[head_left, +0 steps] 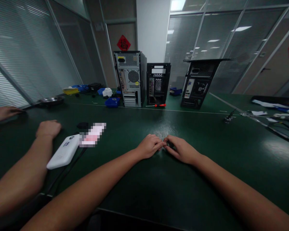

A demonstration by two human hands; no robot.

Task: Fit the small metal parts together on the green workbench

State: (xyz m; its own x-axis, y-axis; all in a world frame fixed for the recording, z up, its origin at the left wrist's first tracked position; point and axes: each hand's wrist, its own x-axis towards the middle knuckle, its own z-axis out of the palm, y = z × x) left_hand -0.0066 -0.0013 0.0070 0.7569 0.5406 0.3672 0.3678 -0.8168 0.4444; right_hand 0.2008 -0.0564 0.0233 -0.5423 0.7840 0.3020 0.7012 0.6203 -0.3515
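Observation:
My left hand (pixel 149 146) and my right hand (pixel 181 149) rest on the dark green table (pixel 207 166) right in front of me, fingertips meeting in the middle. Both hands have their fingers curled and pinched together over something small and dark that I cannot make out. To the left, another person's forearm and closed hand (pixel 48 129) lie on the table beside a white power bank (pixel 64 152) with a black cable. A second hand of another person (pixel 3 113) rests at the far left edge.
Three computer cases stand at the back: a grey one (pixel 130 78), a black one (pixel 158 83) and a tilted open one (pixel 198 85). A red-handled screwdriver (pixel 160 105) lies before them. Blue and yellow bins (pixel 112 102), a metal bowl (pixel 50 101) and cables at the right edge (pixel 274 112).

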